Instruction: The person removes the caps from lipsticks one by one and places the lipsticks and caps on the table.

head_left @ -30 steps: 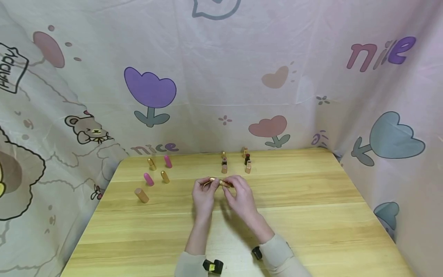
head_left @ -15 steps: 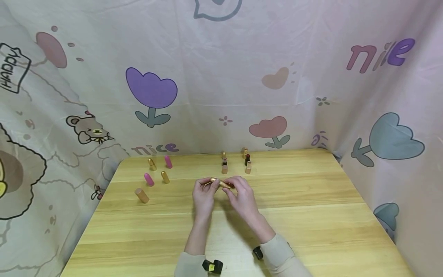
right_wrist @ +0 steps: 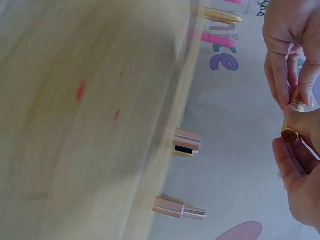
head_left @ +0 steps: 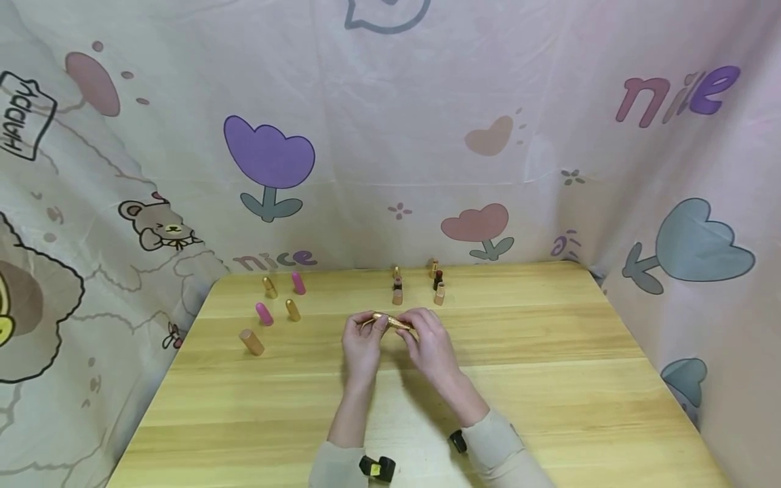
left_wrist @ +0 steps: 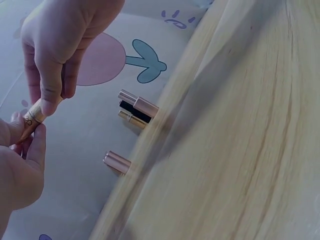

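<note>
Hands pinch gold tube; pink tubes, rose-gold tubes stand along table edge.

Gold tube partly covered, sleeves cut off

Your gold tube: glossy, metallic-looking. Tabletop before you: smooth, wood-grained, faintly shiny. Backdrop facing you: matt cloth, softly creased. Nearer pink tube: smooth, plastic-looking. Your right sleeve: matt fabric.

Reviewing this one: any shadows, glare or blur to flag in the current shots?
Head: a soft shadow beside the right forearm, pale sheen low on the table; left wrist: a dark shadow band across the table, lettering on the gold tube too soft to read; right wrist: hazy, table grain smeared.
</note>
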A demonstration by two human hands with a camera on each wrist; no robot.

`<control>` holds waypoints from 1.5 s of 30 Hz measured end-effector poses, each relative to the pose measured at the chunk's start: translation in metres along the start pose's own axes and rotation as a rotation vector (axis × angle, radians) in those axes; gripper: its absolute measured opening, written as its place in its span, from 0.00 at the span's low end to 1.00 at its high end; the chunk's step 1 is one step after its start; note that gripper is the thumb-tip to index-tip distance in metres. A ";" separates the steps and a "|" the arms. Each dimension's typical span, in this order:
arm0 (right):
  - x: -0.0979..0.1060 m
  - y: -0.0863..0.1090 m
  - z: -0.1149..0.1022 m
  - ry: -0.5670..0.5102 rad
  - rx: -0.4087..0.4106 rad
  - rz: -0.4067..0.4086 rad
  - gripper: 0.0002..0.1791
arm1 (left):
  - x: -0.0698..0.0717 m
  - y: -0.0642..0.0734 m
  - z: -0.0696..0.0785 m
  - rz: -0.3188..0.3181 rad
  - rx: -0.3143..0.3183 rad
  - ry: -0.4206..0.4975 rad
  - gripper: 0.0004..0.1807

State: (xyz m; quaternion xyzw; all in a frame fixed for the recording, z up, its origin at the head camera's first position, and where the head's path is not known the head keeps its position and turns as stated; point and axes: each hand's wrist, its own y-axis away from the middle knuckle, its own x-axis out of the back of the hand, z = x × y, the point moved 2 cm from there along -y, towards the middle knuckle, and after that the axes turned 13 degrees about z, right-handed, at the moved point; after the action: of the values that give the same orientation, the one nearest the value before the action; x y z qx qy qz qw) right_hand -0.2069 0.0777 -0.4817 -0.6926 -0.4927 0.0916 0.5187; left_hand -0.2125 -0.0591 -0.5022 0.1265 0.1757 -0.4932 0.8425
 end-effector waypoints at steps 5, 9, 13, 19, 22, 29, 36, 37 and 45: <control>0.004 -0.002 0.001 0.014 -0.019 -0.026 0.15 | 0.003 -0.002 0.003 0.033 -0.009 0.009 0.17; 0.012 -0.002 0.008 0.021 -0.072 -0.001 0.16 | 0.013 -0.011 0.014 0.156 -0.027 0.069 0.16; 0.021 -0.002 0.015 0.013 -0.085 0.042 0.18 | 0.020 -0.018 0.026 0.188 -0.068 0.115 0.16; 0.024 -0.005 0.018 -0.104 -0.072 0.103 0.18 | 0.021 -0.018 0.031 0.169 -0.120 0.117 0.16; 0.025 -0.010 0.020 -0.173 -0.085 0.154 0.19 | 0.021 -0.019 0.032 0.162 -0.161 0.098 0.17; 0.030 -0.019 0.030 -0.274 -0.189 0.230 0.23 | 0.014 -0.026 0.022 0.058 -0.195 0.005 0.20; 0.028 -0.023 0.048 -0.323 -0.323 0.247 0.20 | -0.003 -0.041 0.004 -0.041 -0.218 -0.085 0.18; 0.030 -0.026 0.047 -0.323 -0.344 0.247 0.19 | -0.005 -0.043 0.001 -0.051 -0.220 -0.113 0.17; 0.025 -0.025 0.080 -0.282 -0.531 0.183 0.16 | -0.019 -0.056 -0.013 -0.150 -0.232 -0.368 0.15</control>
State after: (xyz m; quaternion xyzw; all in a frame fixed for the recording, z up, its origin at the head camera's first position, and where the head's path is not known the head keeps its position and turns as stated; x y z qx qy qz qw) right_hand -0.2604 0.1468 -0.4875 -0.8259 -0.5020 0.1013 0.2360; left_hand -0.2724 -0.0659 -0.5084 -0.0765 0.0836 -0.5458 0.8302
